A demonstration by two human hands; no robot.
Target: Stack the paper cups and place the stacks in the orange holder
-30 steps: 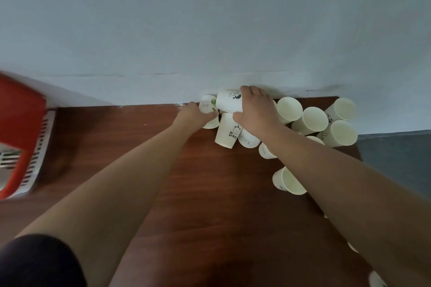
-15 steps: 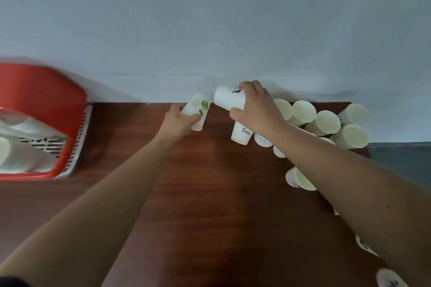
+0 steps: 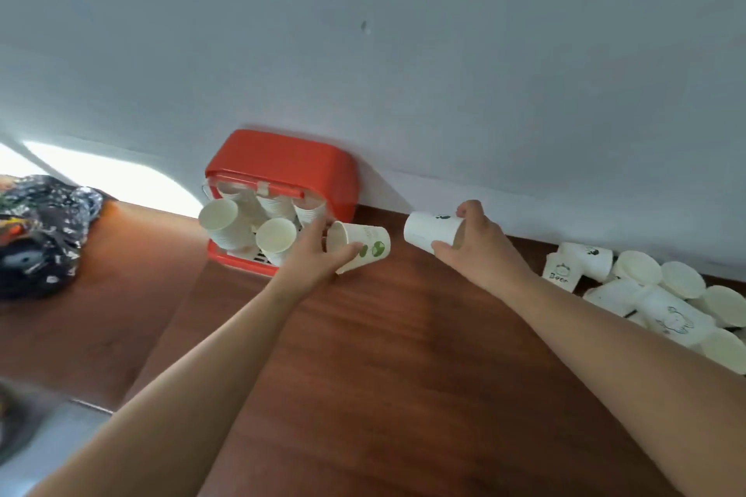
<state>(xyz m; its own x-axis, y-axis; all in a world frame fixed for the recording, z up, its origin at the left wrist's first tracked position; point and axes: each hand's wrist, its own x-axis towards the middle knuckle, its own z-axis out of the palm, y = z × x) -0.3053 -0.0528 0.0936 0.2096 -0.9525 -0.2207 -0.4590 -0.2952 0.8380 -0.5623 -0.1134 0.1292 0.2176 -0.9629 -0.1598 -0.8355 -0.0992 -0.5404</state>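
Note:
My left hand (image 3: 313,259) grips a white paper cup with green marks (image 3: 363,244), held on its side with the mouth facing left, right beside the orange holder (image 3: 282,161). My right hand (image 3: 470,244) grips another white cup with a black print (image 3: 430,232), also on its side, a little to the right. The holder stands against the wall and contains several stacks of cups (image 3: 230,226). A heap of loose cups (image 3: 654,299) lies on the brown table (image 3: 383,355) at the far right by the wall.
A dark patterned bag (image 3: 36,230) lies on the table at the left. A grey surface (image 3: 48,428) sits past the table's near left edge. The pale wall (image 3: 363,52) runs right behind the holder and the cups.
Both hands lifted their cups away from the heap and carried them left toward the holder. The view swung left, bringing the holder to the centre and the heap to the right edge.

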